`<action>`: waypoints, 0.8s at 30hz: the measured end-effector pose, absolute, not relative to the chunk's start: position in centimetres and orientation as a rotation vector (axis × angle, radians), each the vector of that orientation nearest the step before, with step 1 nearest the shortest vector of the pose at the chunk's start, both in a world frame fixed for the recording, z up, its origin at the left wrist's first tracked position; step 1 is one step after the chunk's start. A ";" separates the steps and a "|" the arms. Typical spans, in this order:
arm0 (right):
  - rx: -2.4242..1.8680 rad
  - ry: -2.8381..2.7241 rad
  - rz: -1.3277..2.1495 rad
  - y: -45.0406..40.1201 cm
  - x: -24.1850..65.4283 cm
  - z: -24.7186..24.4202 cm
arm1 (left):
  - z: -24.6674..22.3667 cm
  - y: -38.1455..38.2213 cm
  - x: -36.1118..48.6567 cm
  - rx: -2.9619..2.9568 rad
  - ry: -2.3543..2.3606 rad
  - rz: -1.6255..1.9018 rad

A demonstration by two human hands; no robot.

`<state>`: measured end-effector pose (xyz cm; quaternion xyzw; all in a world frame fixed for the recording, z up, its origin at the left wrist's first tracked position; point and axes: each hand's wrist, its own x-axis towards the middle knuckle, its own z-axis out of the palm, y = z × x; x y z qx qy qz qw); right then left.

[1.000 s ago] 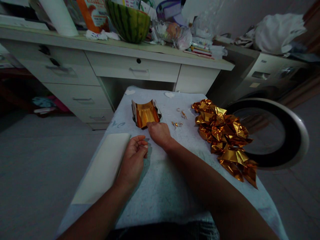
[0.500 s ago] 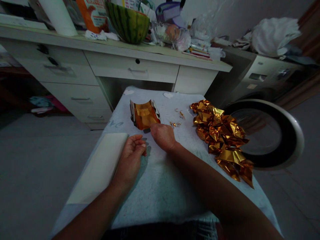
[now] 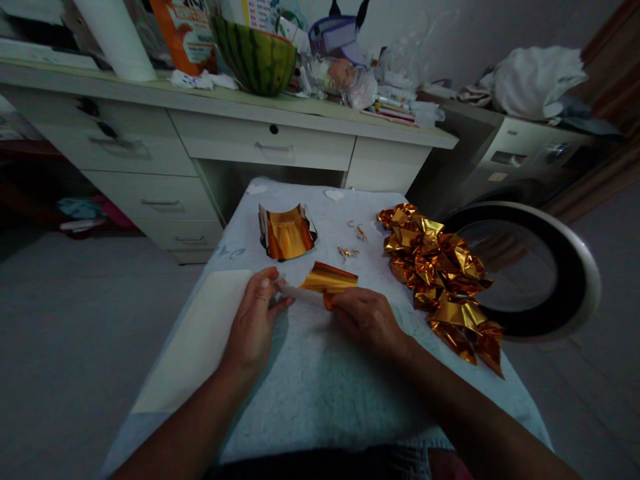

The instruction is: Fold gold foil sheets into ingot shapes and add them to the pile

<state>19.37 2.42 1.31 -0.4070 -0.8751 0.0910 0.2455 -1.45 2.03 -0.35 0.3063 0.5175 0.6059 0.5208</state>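
Observation:
Between my hands is a sheet of gold foil paper with a pale underside. My right hand pinches its near right part, and my left hand has its fingers closed on the pale left end. Just beyond lies a curled stack of gold foil sheets. Folded gold foil pieces are heaped along the right side of the cloth-covered table. Small gold scraps lie between stack and heap. My left forearm crosses a flat whitish pad.
A white desk with drawers stands behind the table, bearing a cut watermelon, an orange packet and plastic bags. At right, a washing machine has its round door swung out beside the table.
My right hand has come back from the stack toward me with a foil sheet. My left hand has closed on the sheet's other end.

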 end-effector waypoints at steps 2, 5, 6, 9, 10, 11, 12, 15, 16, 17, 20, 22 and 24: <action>-1.114 -2.349 0.232 2.1 19.9 0.9 | -0.4 1.9 -1.6 0.816 1.242 1.412; -1.111 -2.286 0.242 1.9 20.5 -0.1 | -0.4 1.6 -1.7 0.926 1.246 1.312; -1.105 -2.274 0.263 2.0 20.6 -0.4 | -0.4 1.6 -1.7 0.957 1.248 1.286; -1.107 -2.240 0.384 2.1 20.9 -0.8 | -0.2 1.4 -1.7 1.050 1.260 1.253; -1.112 -2.223 0.436 2.2 21.0 -0.7 | -0.1 1.3 -1.7 1.084 1.273 1.249; -1.119 -2.202 0.488 2.2 21.0 -0.6 | -0.1 1.3 -1.7 1.124 1.301 1.249; -1.132 -2.174 0.535 2.3 20.9 -0.4 | 0.0 1.3 -1.7 1.165 1.343 1.255; -1.224 -2.049 0.655 2.5 20.7 -0.2 | -0.2 1.5 -1.8 1.264 1.488 1.303; -1.260 -1.993 0.698 2.5 20.6 -0.3 | -0.4 1.6 -1.9 1.274 1.514 1.320; -1.288 -1.933 0.743 2.6 20.5 -0.5 | -0.6 1.6 -2.0 1.267 1.523 1.326; -1.315 -1.771 0.933 2.9 20.4 -1.1 | -1.1 1.8 -2.1 1.221 1.507 1.297; -1.280 -1.650 1.054 2.9 20.5 -1.3 | -1.0 1.9 -2.0 1.167 1.510 1.260; -1.237 -1.528 1.130 3.0 20.5 -1.3 | -0.6 1.8 -1.8 1.101 1.517 1.208</action>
